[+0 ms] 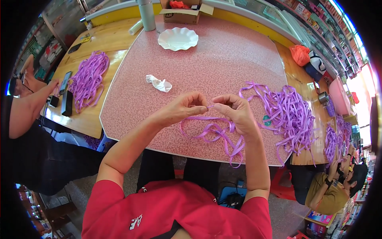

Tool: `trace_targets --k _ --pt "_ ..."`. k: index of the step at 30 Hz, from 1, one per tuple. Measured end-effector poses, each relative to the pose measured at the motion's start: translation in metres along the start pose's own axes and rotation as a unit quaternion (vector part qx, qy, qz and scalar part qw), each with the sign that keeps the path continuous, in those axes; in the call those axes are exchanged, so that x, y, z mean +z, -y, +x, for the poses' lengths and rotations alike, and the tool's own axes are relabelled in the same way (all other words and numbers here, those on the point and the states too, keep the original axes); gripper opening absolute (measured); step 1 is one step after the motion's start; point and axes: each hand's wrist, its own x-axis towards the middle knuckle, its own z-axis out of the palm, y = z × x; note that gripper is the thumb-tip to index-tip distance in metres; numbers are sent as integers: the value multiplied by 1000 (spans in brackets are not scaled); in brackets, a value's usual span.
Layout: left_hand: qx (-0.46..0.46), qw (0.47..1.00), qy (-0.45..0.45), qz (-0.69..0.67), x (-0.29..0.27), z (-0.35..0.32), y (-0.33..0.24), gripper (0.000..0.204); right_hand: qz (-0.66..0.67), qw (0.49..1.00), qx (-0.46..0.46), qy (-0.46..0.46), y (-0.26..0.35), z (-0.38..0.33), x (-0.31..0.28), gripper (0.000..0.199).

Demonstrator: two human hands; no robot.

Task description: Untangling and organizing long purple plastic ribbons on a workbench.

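Observation:
My left hand [184, 106] and my right hand [234, 110] meet above the pink speckled table [223, 55], each pinching the same purple ribbon strip [209, 106] between thumb and fingers. Its loose loops [215, 133] trail down over the table's near edge. A big pile of purple ribbon strips [287, 113] lies just right of my right hand.
A crumpled white tissue [159, 83] and a white scalloped plate [178, 38] lie farther back, with a grey cylinder [147, 15] and a cardboard box [182, 12]. Another purple ribbon heap [88, 78] sits on the left wooden table beside a seated person [24, 115]. Another person [334, 183] sits at right.

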Motion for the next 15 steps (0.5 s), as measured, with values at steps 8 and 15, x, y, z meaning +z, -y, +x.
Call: trace_targets --k 8,15 --pt "67 937 -50 -339 21 -3 6 9 149 988 47 -5 -27 8 -1 15" --pt "141 962 -229 38 26 7 8 10 44 992 -83 -89 -28 3 21 15"
